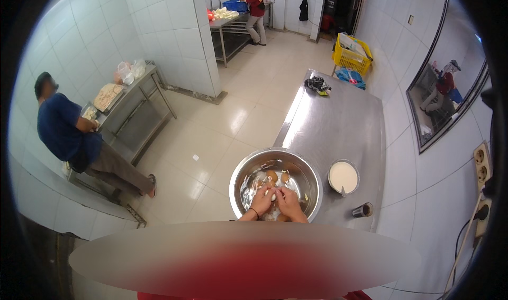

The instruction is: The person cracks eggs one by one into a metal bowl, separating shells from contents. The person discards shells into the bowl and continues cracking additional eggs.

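Observation:
A wide stainless steel bowl (235,172) stands before me at the near end of a metal table. Over its middle, my left hand (260,204) and my right hand (289,204) meet with fingertips around a small pale egg (273,197). The fingers cover most of that egg, so how much shell it bears is hard to see. Beyond my hands, a brown egg (272,176) and another brown egg (285,177) lie in what looks like water. A whiter egg (260,176) rests beside them. More eggs show partly beneath my wrists.
Right of the bowl are a tub of cream-coloured liquid (343,177) with a utensil and a metal cup (362,210). A dark patterned cloth (317,85) lies on the steel table (337,121). One person (69,125) works at left, another (256,10) at the back.

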A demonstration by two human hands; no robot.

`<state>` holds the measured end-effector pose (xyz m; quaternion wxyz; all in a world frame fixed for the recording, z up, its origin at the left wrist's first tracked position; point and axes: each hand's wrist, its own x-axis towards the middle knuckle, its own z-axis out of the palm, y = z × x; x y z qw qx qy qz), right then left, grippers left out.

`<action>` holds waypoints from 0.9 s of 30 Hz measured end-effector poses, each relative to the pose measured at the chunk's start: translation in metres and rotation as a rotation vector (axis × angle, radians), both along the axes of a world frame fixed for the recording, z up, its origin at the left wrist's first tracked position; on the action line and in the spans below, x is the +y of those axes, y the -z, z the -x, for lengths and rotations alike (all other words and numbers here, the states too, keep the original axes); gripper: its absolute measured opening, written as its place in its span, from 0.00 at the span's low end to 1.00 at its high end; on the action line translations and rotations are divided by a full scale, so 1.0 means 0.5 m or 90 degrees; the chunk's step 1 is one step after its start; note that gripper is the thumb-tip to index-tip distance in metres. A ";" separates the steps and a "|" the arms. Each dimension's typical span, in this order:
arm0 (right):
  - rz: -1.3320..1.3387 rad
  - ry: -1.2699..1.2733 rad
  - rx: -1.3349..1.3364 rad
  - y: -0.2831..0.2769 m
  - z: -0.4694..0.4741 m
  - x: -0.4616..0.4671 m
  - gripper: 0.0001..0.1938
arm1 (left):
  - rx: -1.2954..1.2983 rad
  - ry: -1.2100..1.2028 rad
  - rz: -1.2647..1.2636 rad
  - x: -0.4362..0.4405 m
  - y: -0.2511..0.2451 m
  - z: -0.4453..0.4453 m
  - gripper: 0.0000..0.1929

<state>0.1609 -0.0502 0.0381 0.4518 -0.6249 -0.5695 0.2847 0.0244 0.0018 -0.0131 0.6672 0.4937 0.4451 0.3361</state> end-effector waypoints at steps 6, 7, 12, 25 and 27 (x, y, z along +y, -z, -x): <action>0.006 -0.008 -0.005 -0.008 0.003 -0.003 0.12 | 0.177 0.010 -0.109 0.005 0.017 0.006 0.16; 0.018 -0.003 -0.009 -0.007 0.003 -0.003 0.12 | 0.168 0.019 -0.129 0.002 0.007 0.008 0.17; -0.008 0.015 -0.076 0.000 0.001 -0.001 0.11 | 0.207 0.072 -0.128 -0.015 -0.049 0.014 0.19; -0.051 -0.014 0.040 -0.003 0.007 0.004 0.09 | 0.257 -0.012 -0.242 -0.010 0.000 0.008 0.18; -0.036 -0.033 0.035 -0.008 0.005 -0.001 0.10 | 0.232 -0.024 -0.197 -0.008 -0.004 0.008 0.21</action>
